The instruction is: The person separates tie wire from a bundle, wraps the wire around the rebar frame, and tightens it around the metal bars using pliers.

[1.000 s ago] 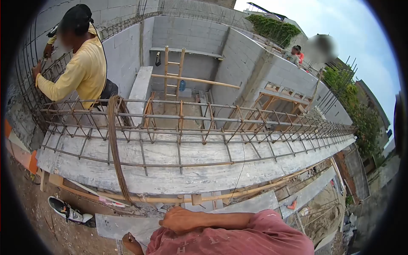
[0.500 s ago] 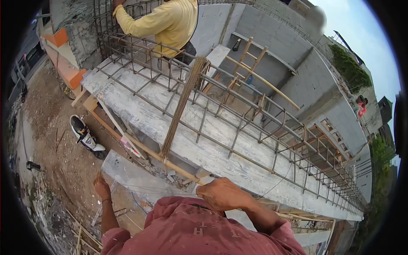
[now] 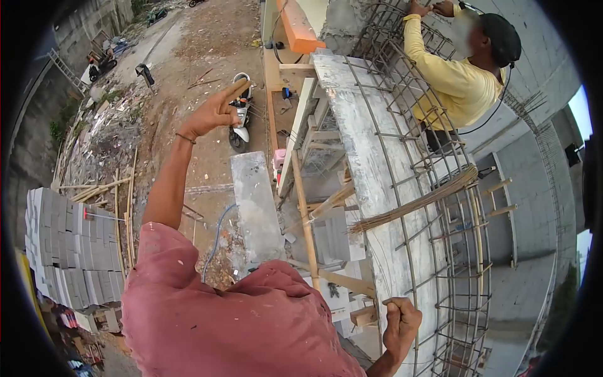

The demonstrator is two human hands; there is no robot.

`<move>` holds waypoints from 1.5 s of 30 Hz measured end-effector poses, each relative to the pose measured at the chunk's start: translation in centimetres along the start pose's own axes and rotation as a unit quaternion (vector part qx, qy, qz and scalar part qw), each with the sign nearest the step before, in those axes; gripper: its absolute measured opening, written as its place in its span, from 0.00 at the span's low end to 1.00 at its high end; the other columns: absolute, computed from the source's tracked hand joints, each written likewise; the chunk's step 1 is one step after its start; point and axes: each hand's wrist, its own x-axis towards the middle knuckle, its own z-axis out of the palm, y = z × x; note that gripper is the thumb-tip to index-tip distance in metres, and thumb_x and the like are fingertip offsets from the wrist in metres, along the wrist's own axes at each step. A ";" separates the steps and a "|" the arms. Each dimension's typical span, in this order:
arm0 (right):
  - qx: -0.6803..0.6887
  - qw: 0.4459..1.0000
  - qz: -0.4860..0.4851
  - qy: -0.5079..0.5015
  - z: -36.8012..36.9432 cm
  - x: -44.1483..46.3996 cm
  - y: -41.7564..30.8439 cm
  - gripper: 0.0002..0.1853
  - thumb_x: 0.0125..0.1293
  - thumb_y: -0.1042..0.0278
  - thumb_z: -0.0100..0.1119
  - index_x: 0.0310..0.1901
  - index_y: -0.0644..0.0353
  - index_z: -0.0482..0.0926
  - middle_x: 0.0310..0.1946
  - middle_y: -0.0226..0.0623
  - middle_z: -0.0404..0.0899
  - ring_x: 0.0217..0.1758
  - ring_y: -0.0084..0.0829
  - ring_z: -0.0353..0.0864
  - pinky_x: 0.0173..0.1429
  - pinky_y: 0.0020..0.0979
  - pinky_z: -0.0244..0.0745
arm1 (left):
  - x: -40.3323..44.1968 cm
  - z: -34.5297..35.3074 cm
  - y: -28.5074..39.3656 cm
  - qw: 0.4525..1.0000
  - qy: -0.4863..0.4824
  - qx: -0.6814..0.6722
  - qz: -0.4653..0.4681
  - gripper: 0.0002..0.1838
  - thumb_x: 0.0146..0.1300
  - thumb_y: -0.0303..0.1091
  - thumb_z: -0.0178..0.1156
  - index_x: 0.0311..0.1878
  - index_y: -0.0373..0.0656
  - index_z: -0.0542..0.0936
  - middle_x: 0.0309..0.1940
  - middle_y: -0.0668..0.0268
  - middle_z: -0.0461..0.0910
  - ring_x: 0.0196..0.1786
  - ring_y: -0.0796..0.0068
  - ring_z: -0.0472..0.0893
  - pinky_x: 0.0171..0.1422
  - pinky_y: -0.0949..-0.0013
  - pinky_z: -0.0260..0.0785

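My left hand (image 3: 213, 114) is raised at the upper left with fingers stretched out, over the dirt ground and in line with a parked scooter (image 3: 241, 116). Nothing shows between its fingers. At the lower right, my right hand (image 3: 402, 320) is closed in a pinch beside the pale board (image 3: 361, 147); a faint thin wire appears to run up from it. Across the board and the rebar cage (image 3: 440, 251) lies a bundle of thin wires (image 3: 418, 202). Neither hand touches this bundle.
A person in a yellow shirt (image 3: 461, 91) works at the rebar at the upper right. Below the board are a grey slab (image 3: 257, 201), a bamboo pole (image 3: 304, 220) and wooden props. Stacked grey blocks (image 3: 72, 251) stand at the left, and block walls (image 3: 534, 207) at the right.
The view has swung left. My left hand has risen and stretched outward, with its fingers now spread. My right hand stays closed, now at the lower right of the view.
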 end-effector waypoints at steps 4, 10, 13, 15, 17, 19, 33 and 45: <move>-0.042 0.998 0.028 0.042 -2.3 -0.2 1.4 0.13 0.74 0.66 0.57 0.34 0.65 0.81 0.16 0.24 0.60 0.21 0.16 0.54 0.25 0.28 0.47 | 0.5 0.5 2.7 0.988 -0.072 -0.126 0.055 0.49 0.64 0.37 0.68 0.81 0.36 0.49 0.81 0.58 0.53 0.29 0.84 0.76 0.33 0.79 0.73; -0.097 0.993 -0.043 0.056 -3.6 -0.2 1.3 0.12 0.75 0.66 0.57 0.36 0.66 0.81 0.16 0.28 0.64 0.18 0.19 0.57 0.24 0.28 0.51 | 1.0 4.3 4.6 0.994 -0.004 -0.098 -0.047 0.64 0.49 0.72 0.69 0.80 0.41 0.53 0.75 0.53 0.65 0.27 0.87 0.79 0.23 0.87 0.65; -0.133 0.988 -0.074 0.038 -4.1 0.2 0.2 0.06 0.71 0.73 0.59 0.37 0.63 0.82 0.22 0.38 0.78 0.17 0.29 0.69 0.25 0.30 0.62 | 1.5 5.8 4.6 0.976 -0.086 -0.187 -0.064 0.65 0.51 0.68 0.72 0.83 0.50 0.45 0.75 0.46 0.64 0.34 0.73 0.87 0.29 0.79 0.78; -0.145 0.986 -0.072 0.025 -4.6 0.3 0.3 0.03 0.68 0.74 0.61 0.37 0.62 0.83 0.26 0.44 0.82 0.20 0.39 0.77 0.27 0.33 0.68 | 1.9 6.7 3.9 0.964 -0.103 -0.234 -0.070 0.69 0.50 0.67 0.73 0.83 0.56 0.38 0.75 0.42 0.61 0.37 0.64 0.89 0.33 0.72 0.83; -0.122 0.986 -0.112 0.005 -5.1 0.2 1.2 0.03 0.65 0.77 0.61 0.39 0.62 0.82 0.27 0.44 0.83 0.25 0.46 0.80 0.30 0.37 0.74 | 2.3 8.6 4.1 0.948 -0.139 -0.275 -0.081 0.72 0.47 0.68 0.74 0.83 0.58 0.34 0.75 0.38 0.59 0.37 0.59 0.89 0.33 0.69 0.84; -0.137 0.983 -0.119 -0.018 -5.2 0.4 0.4 0.06 0.62 0.78 0.62 0.41 0.61 0.81 0.28 0.44 0.83 0.28 0.49 0.82 0.31 0.43 0.76 | 2.1 11.5 4.4 0.937 -0.161 -0.296 -0.090 0.73 0.45 0.69 0.75 0.83 0.58 0.34 0.74 0.36 0.59 0.35 0.59 0.89 0.33 0.68 0.84; -0.136 0.974 -0.066 -0.166 3.3 1.1 -2.4 0.13 0.58 0.72 0.57 0.45 0.65 0.77 0.27 0.51 0.80 0.34 0.55 0.83 0.38 0.53 0.72 | -10.8 23.2 0.2 0.725 -0.148 -0.658 -0.139 0.31 0.69 0.36 0.59 0.75 0.46 0.65 0.65 0.54 0.75 0.38 0.65 0.81 0.41 0.67 0.75; -0.113 0.953 -0.208 -0.188 7.7 1.1 -2.6 0.12 0.59 0.67 0.56 0.38 0.69 0.75 0.26 0.52 0.80 0.35 0.54 0.85 0.41 0.50 0.77 | -14.6 20.2 -10.6 0.855 0.300 -0.219 -0.362 0.28 0.78 0.44 0.47 0.72 0.35 0.65 0.72 0.48 0.66 0.75 0.47 0.65 0.79 0.51 0.57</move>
